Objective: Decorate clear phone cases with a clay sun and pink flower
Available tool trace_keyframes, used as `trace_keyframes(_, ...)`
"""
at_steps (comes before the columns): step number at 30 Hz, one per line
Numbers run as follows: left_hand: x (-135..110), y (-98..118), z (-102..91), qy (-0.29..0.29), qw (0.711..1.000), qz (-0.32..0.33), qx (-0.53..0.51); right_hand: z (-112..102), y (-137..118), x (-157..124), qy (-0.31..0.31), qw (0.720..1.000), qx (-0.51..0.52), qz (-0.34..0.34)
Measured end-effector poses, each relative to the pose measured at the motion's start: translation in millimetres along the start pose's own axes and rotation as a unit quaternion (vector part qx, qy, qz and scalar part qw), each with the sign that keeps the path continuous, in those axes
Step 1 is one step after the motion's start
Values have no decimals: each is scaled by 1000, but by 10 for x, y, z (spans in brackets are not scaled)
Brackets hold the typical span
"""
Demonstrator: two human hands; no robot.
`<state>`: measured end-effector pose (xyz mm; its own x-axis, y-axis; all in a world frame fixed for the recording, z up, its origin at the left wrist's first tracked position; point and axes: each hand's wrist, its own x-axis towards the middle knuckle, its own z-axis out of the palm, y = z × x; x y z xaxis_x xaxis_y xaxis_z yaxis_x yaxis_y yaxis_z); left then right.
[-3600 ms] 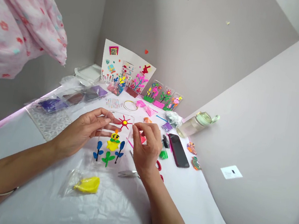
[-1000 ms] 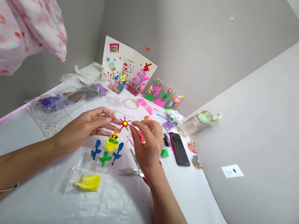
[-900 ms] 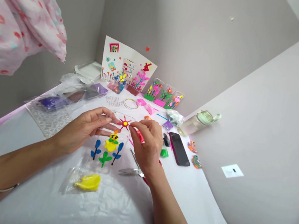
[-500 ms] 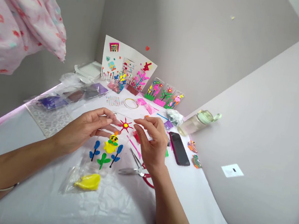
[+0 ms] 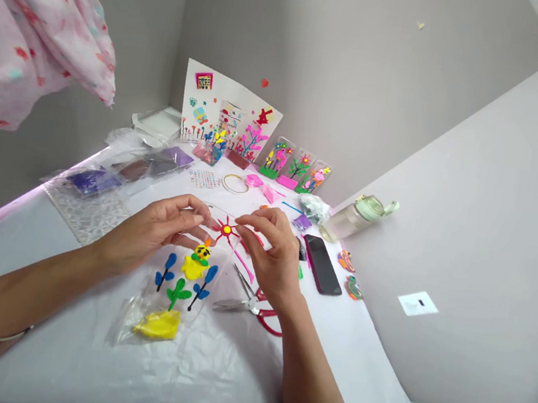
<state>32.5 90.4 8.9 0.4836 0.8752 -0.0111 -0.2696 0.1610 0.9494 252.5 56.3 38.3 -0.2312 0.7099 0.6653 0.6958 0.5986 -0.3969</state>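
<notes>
A clear plastic panel (image 5: pixel 212 287), shaped like a phone case, is held up tilted over the table. On it are a red sun (image 5: pixel 227 229) with a yellow middle, a yellow chick (image 5: pixel 196 261), two blue flowers with black stems and a green plant (image 5: pixel 178 293), all clay-like. My left hand (image 5: pixel 167 227) grips the panel's upper left edge, some fingers showing through behind it. At the upper right edge, beside the sun, my right hand (image 5: pixel 269 249) pinches thumb and forefinger on the panel. Just below lies a bag of yellow clay (image 5: pixel 158 324).
Red-handled scissors (image 5: pixel 251 303) lie under my right hand. A phone (image 5: pixel 323 265) and a bottle (image 5: pixel 360 216) are to the right. Behind stand a decorated white board (image 5: pixel 206 111) and several decorated panels (image 5: pixel 299 169). Bagged purple clay (image 5: pixel 95 181) lies left.
The panel has tilted slightly, its lower end shifting left and down towards the yellow bag. My right fingertips have moved slightly left, closer to the sun.
</notes>
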Motion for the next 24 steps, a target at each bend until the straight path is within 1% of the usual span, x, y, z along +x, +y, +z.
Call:
trace_keyframes(2, 3, 1, -1, 0, 1000, 3, 4, -10, -13, 11, -6, 998, 42, 46)
trace_keyframes(4, 5, -1, -1, 3, 1000, 4, 5, -5, -17, 18, -18, 990, 103, 100)
trace_keyframes(7, 4, -5, 1, 3, 1000, 2, 7, 33, -7, 15, -34, 963, 208, 169)
trace_keyframes(9, 0, -7, 1, 0, 1000, 3, 5, 64, 1, 5, -44, 946, 253, 199)
trace_keyframes(13, -9, -9, -2, -10, 1000, 0, -3, 100, -6, -10, -52, 934, 274, 225)
trace_keyframes(19, -5, -21, -1, -22, 1000, -2, -2, 89, -36, 5, -57, 913, 316, 253)
trace_keyframes(24, -7, -31, -7, -25, 1000, -1, 1, 82, -42, 16, -53, 904, 338, 255)
